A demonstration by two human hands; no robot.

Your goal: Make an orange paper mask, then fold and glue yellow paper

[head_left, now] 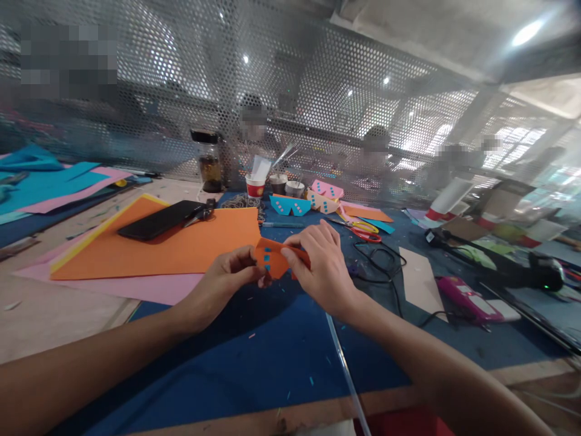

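Between my two hands is an orange paper mask (276,259) with small blue squares stuck on it, held just above the blue table mat (218,369). My left hand (233,275) pinches its left end between thumb and fingers. From above, my right hand (322,260) grips the other end, thumb in front, hiding much of that side. Behind them stand finished-looking paper masks: a blue mask (290,205), a peach mask (323,203) and a pink mask (327,188), each with small coloured squares.
Left lie orange sheets (149,257) with a black phone (161,219) on top. Scissors (363,229), a black cable (381,263), a beige card (422,278) and a magenta glue gun (469,300) lie right. A jar (209,162) and paper cups (255,186) stand behind.
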